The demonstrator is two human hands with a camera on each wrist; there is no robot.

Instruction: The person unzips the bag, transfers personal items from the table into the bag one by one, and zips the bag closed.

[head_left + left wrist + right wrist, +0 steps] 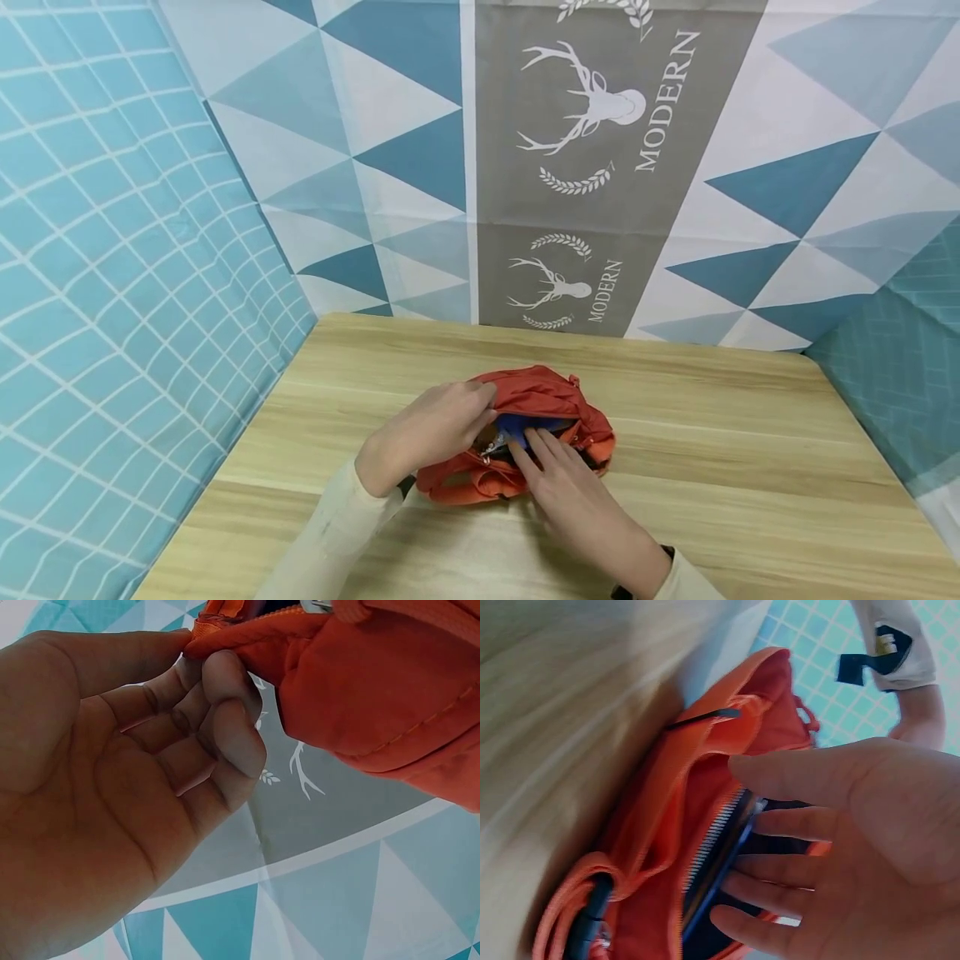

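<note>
An unzipped red-orange fabric bag (536, 387) lies on the table, its zip opening facing me. Thumb and fingertips of my left hand (427, 429) pinch the edge of the bag at the left end of the opening; the left wrist view shows this hand (127, 780) at the bag's corner. My right hand (573, 500) reaches into the opening from the front, fingers extended. In the right wrist view those fingers (772, 896) are nearly straight beside the zip teeth (709, 844). Something blue (517, 423) shows inside the bag; its kind is unclear.
The wooden table (712, 467) spreads around the bag. Behind it hangs a patterned cloth (420, 167) with triangles and deer heads. A blue grid-patterned cloth (112, 250) borders the left side, and a teal cloth (900, 367) the right. Orange straps (570, 900) hang on the bag's front.
</note>
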